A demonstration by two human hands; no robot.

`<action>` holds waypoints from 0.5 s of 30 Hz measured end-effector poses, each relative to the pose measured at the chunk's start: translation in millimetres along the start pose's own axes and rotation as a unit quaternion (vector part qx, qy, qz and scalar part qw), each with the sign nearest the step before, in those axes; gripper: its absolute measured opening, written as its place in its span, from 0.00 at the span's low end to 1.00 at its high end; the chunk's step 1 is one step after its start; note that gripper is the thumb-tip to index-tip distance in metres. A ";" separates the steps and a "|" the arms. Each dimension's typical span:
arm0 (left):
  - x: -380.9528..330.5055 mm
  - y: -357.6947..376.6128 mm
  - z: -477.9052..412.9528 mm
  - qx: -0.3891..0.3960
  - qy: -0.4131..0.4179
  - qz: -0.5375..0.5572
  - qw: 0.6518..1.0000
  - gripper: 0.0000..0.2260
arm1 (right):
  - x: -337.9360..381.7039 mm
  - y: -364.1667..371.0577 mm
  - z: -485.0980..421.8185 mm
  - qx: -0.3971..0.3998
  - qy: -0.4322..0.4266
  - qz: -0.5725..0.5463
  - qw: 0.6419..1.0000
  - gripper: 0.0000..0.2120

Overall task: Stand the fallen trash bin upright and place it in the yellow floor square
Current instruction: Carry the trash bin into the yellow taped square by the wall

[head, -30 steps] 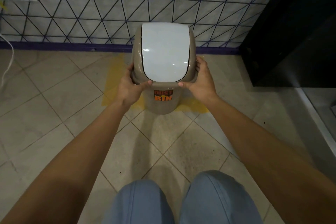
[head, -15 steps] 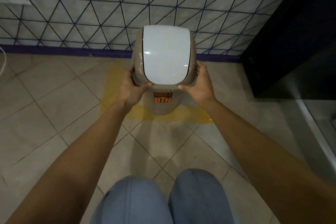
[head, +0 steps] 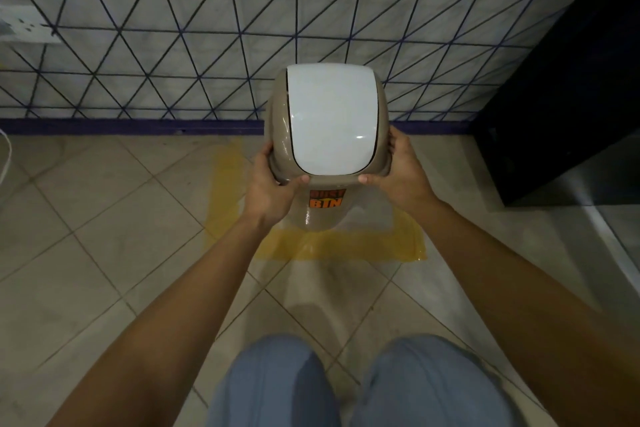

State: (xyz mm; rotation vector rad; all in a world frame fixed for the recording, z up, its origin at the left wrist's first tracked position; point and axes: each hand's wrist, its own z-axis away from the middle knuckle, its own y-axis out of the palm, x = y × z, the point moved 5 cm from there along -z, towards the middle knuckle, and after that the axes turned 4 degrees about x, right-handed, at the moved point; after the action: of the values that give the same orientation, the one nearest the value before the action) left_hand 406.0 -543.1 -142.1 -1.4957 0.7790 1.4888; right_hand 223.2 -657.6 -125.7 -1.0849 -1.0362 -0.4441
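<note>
The trash bin (head: 323, 215) stands upright, a beige body with a white swing lid (head: 330, 121) and an orange "DUST BIN" sticker facing the person. The left hand (head: 272, 189) and the right hand (head: 403, 177) each hold a closed grip on the bin's upper collar, one on either side, thumbs resting on the front lip just below the lid.

The bin sits over the yellow floor square (head: 341, 244), its base just behind the square's near stripe and to the right of the left stripe. Whether the base already touches the floor cannot be told, since the body hides it. The righting step looks finished; the placing step is in hand and seems nearly done. The next move likely calls for settling the bin flat, checking it sits inside the stripes, then letting go with both hands.

Behind the bin, the tiled wall (head: 173, 28) and its purple skirting are near, so there is little room that way. A dark cabinet (head: 571, 97) stands well to the bin's right. The floor toward the person and to the bin's left is open.
</note>
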 end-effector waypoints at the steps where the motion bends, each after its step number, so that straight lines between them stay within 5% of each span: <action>1: 0.8 0.1 -5.6 0.003 0.001 0.003 1.000 0.36 | -0.9 -1.1 -5.3 -0.003 0.000 0.000 1.000 0.48; 15: 12.5 0.6 -64.4 -0.011 -0.039 0.060 0.997 0.41 | -5.5 -4.6 -60.5 -0.013 0.021 0.025 0.999 0.44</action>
State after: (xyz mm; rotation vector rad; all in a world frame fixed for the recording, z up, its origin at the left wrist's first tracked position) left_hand 435.4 -599.0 -160.0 -1.4194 0.8208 1.6407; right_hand 245.3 -713.9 -133.3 -1.1176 -0.9665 -0.4391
